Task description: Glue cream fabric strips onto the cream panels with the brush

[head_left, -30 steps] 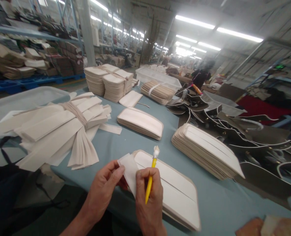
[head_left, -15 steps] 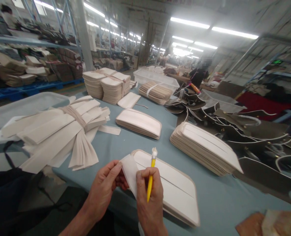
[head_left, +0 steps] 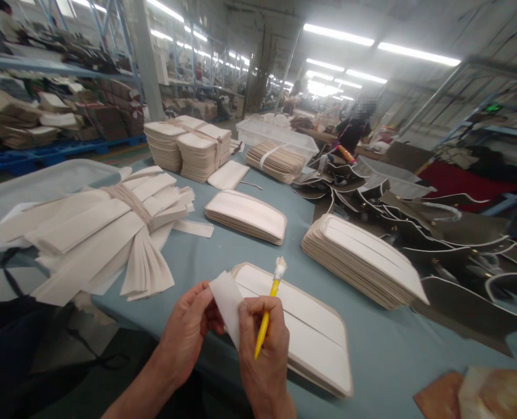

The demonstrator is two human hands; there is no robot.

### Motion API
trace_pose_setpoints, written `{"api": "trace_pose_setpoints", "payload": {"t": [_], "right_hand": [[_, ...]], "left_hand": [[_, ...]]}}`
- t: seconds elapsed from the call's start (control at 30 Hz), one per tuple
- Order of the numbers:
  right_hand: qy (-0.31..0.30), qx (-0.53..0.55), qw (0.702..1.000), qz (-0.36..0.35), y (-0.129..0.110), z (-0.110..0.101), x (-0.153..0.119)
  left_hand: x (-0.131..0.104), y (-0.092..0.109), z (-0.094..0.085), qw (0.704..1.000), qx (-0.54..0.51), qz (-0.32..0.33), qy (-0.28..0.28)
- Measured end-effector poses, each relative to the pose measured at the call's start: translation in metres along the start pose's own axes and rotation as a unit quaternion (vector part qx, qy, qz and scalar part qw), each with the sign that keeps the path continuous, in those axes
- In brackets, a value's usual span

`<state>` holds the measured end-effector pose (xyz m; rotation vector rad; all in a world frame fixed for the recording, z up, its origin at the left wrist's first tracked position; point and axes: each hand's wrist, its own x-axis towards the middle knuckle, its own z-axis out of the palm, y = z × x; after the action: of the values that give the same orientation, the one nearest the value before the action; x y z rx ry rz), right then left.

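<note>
Between my two hands a white strip (head_left: 226, 299) is held up at a slant. The fingers and thumb of my left hand (head_left: 189, 331) pinch its left edge. My right hand (head_left: 265, 343) grips its right side and also holds a yellow brush (head_left: 266, 326), whose pale, clotted bristles point up and away. Directly behind and under the right hand lies a stack of cream panels (head_left: 315, 320) with rounded corners; a dark slit runs along the top one. The strip's lower end is hidden by my right hand.
Left is a tied bundle of cream strips (head_left: 88, 227). Ahead sit a short panel stack (head_left: 245, 215), bound panel stacks (head_left: 188, 145) and a clear bin (head_left: 280, 134). A taller stack (head_left: 363, 262) and dark pieces with white edging (head_left: 450, 227) lie right. A person (head_left: 352, 131) is beyond.
The strip has turned slightly in my hands, and the brush leans a little more to the right at its tip. The view has shifted slightly; the stacks are unchanged.
</note>
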<state>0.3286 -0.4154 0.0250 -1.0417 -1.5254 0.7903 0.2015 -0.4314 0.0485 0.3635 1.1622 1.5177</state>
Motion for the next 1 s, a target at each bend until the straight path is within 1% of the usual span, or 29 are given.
{"api": "trace_pose_setpoints", "payload": {"t": [0.13,0.27,0.33,0.4,0.47,0.53,0.6,0.7,0.77,0.83,0.9,0.93,1.0], "right_hand": [[0.018,0.015,0.999,0.03,0.003,0.0,-0.001],[0.06,0.011,0.998,0.012,0.006,-0.001,-0.003],[0.078,0.007,0.997,0.006,0.006,-0.003,-0.002],[0.082,-0.006,0.997,0.004,0.007,-0.007,-0.001],[0.085,-0.024,0.996,0.005,0.009,-0.013,0.002],[0.097,-0.04,0.994,0.011,0.012,-0.022,0.004],[0.125,-0.049,0.991,0.023,0.016,-0.033,0.007],[0.17,-0.065,0.983,0.037,0.024,-0.054,0.008],[0.19,-0.077,0.978,0.044,0.029,-0.068,0.007],[0.197,-0.088,0.975,0.052,0.033,-0.081,0.006],[0.192,-0.093,0.975,0.059,0.034,-0.09,0.006],[0.183,-0.091,0.977,0.062,0.033,-0.092,0.006],[0.151,-0.077,0.983,0.07,0.029,-0.095,0.008]], "left_hand": [[0.004,0.007,0.001,0.998,-0.036,-0.018,0.041],[0.01,0.017,-0.001,0.994,-0.053,-0.039,0.083],[0.015,0.023,-0.003,0.992,-0.05,-0.036,0.107],[0.023,0.031,-0.007,0.991,-0.039,-0.014,0.129],[0.037,0.04,-0.013,0.989,-0.017,0.022,0.147],[0.054,0.051,-0.02,0.984,0.023,0.065,0.163],[0.071,0.063,-0.029,0.974,0.083,0.109,0.181],[0.092,0.084,-0.046,0.939,0.202,0.185,0.205],[0.101,0.1,-0.057,0.904,0.278,0.24,0.219],[0.106,0.116,-0.064,0.863,0.337,0.294,0.234],[0.108,0.13,-0.066,0.827,0.382,0.337,0.241],[0.107,0.135,-0.064,0.812,0.403,0.352,0.235],[0.1,0.135,-0.056,0.786,0.439,0.378,0.217]]}}
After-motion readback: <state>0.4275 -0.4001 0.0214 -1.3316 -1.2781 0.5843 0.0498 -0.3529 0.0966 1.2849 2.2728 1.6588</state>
